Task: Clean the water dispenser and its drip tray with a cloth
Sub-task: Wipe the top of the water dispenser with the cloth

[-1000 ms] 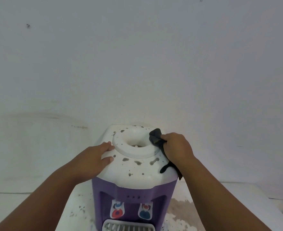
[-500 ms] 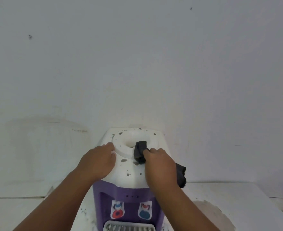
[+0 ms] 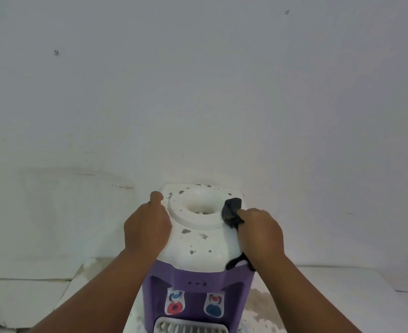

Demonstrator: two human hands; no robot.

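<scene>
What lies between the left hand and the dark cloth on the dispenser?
The raised white ring, spotted with dirt, lies there; the head view shows it.

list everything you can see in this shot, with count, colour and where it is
water dispenser: 1, purple body with white top, bottom centre, on the counter
dark spots: many, grey, scattered over the white top
cloth: 1, black, on the right side of the top's ring, one end hanging over the right edge
tap levers: 2, red on the left, blue on the right, on the front
drip tray: 1, white grille, below the taps, cut off by the frame
counter: 1, white, stained, under the dispenser
wall: 1, white, behind, two small dark marks
left hand: 1, on the top's left edge, fingers hidden
right hand: 1, grips the cloth at the ring
</scene>
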